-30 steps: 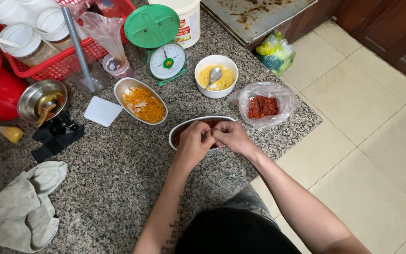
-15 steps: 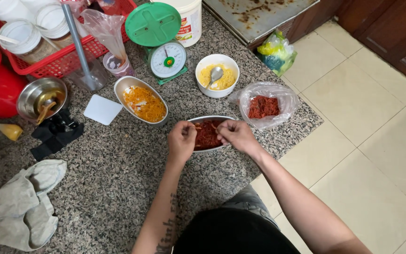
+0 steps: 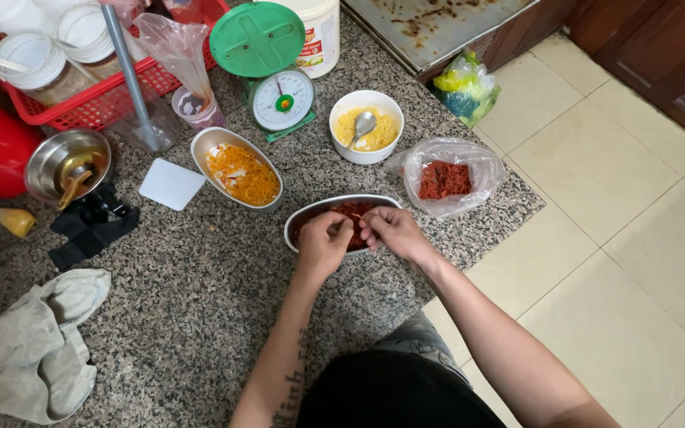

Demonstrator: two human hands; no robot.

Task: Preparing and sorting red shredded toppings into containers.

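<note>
Both hands have come back together over the metal bowl (image 3: 334, 215) of red mix. The left hand (image 3: 323, 244) and right hand (image 3: 390, 230) pinch a small bit between their fingertips, held above the bowl so crumbs fall inside. The bowl sits near the tabletop (image 3: 200, 293) edge, just left of the bag (image 3: 447, 176).

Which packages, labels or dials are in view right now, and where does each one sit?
Kitchen scale: behind the oval dishes, green body, round white dial.
White tub: right of the scale, printed red-and-yellow label.
Clear bag: counter's right edge, holding red paste.
Bag bundle: beyond the counter's edge, yellow, green and blue.
</note>
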